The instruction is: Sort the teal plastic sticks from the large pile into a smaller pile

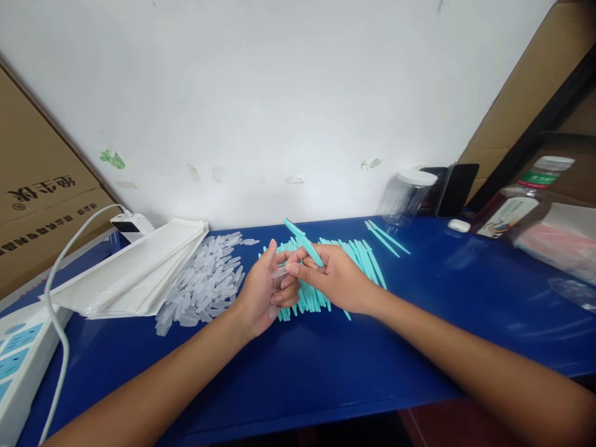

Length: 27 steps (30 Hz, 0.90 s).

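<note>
My left hand point(263, 290) is closed, its fingers curled around a few clear plastic caps point(279, 272). My right hand point(339, 276) grips a slim teal stick, which looks like an eyebrow razor point(311, 249), tilted up to the left. The right fingertips meet a clear cap at the left hand; whether razor and cap are joined I cannot tell. Beneath and behind both hands spreads a pile of teal razors point(367, 261), partly hidden. Left of my left hand lies a heap of loose clear caps point(205, 282).
White paper-like sleeves point(135, 273) are stacked at the left, near a power strip point(18, 347) and a white cable point(64, 335). Two razors point(384, 236) lie apart. Behind them stand a clear jar point(406, 198), a phone point(457, 189) and a bottle point(516, 202).
</note>
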Motion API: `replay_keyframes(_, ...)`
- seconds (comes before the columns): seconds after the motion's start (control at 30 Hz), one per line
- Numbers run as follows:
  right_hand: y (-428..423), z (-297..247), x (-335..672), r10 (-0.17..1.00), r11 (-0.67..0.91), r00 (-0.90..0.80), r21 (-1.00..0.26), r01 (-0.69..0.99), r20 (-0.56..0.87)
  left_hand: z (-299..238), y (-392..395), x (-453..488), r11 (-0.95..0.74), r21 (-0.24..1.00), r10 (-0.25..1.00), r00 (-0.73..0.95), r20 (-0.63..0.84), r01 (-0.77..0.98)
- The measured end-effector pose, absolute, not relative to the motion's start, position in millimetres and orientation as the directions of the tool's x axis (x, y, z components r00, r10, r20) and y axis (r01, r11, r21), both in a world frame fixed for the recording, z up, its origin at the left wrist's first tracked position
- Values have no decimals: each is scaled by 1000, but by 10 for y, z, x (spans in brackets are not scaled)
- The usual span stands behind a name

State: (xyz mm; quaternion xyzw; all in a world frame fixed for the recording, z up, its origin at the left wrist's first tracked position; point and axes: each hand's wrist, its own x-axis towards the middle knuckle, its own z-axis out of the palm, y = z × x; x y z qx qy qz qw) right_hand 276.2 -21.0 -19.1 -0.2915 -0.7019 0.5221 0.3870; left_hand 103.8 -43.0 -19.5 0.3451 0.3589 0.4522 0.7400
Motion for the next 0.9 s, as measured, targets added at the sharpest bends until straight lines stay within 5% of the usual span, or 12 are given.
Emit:
replay_keyframes(0.17, -107, -212, 2791, 822, 347, -472, -937, -29, 319, -200, -422, 1039, 403, 870, 873, 405, -272, -285)
replay_keyframes(0.43, -97, -195, 2806, 843, 310, -473, -950, 33, 258, -222, -435, 1052, 269, 931, 906, 394, -156, -249)
replay_keyframes(0.63, -63, -161, 2816, 860, 242, -459, -970, -17, 222, -179, -359, 1006, 194, 950, 940, 324, -110, -243)
replay_keyframes(0.9, -67, -167, 2886, 852, 380, -460, -899, 216, 249, -199, -242, 933, 138, 961, 988, 102, -116, -238)
